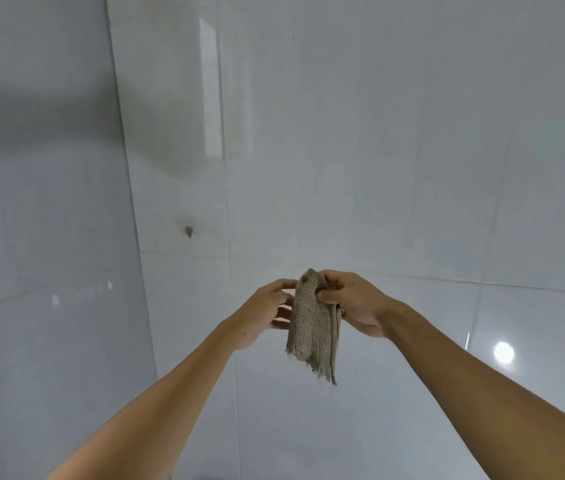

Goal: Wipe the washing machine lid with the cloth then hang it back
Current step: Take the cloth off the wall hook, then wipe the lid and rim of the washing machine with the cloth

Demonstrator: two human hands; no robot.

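A small brownish woven cloth [314,327] with frayed lower edges hangs folded in front of the white tiled wall. My right hand [353,303] pinches its top right edge between thumb and fingers. My left hand [267,315] touches the cloth's left edge with its fingertips, fingers spread. A small dark hook or nail [189,231] sticks out of the wall up and to the left of the cloth. The washing machine lid is out of view.
Glossy white wall tiles [412,168] fill the view, with an inner corner [128,202] running down the left side. A bright light reflection [503,351] shows on a lower right tile.
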